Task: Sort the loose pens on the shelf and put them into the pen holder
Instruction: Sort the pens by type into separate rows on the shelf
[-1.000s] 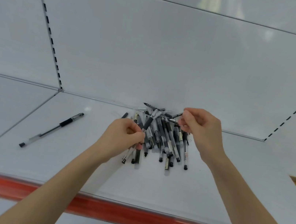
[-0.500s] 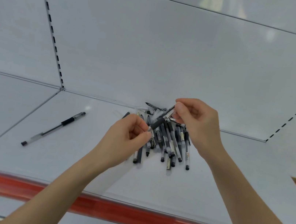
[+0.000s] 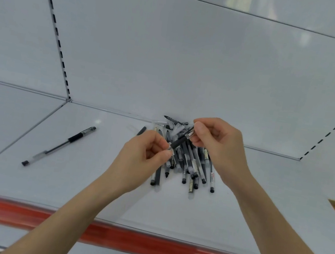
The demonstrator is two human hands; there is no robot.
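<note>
Pens (image 3: 191,167) lie loose on the white shelf (image 3: 67,177), the broadest thing in sight, which spreads under both hands and out past them on either side. Directly beneath and just beyond the hands the pens form a heap. Most have their long axes running away from the person toward the back wall (image 3: 193,65), dark tips at the nearer end.

Above the heap the left hand (image 3: 142,160) and the right hand (image 3: 218,147) are close together but not touching. Each pinches one end of the same held pen (image 3: 180,140) between thumb and fingertips. That pen is lifted off the heap. Its long axis slants from the left fingertips up and away to the right fingertips, with the dark grip toward the left hand and the clear barrel toward the right.

Well out to the left of the left hand, apart from everything, a lone pen (image 3: 59,146) lies flat on a similar slant. The left hand is plainly the nearer one to it.

No pen holder shows anywhere, so which way the held pen must travel cannot be told. Whichever hand lets go, the other will likely have to turn the pen upright.
</note>
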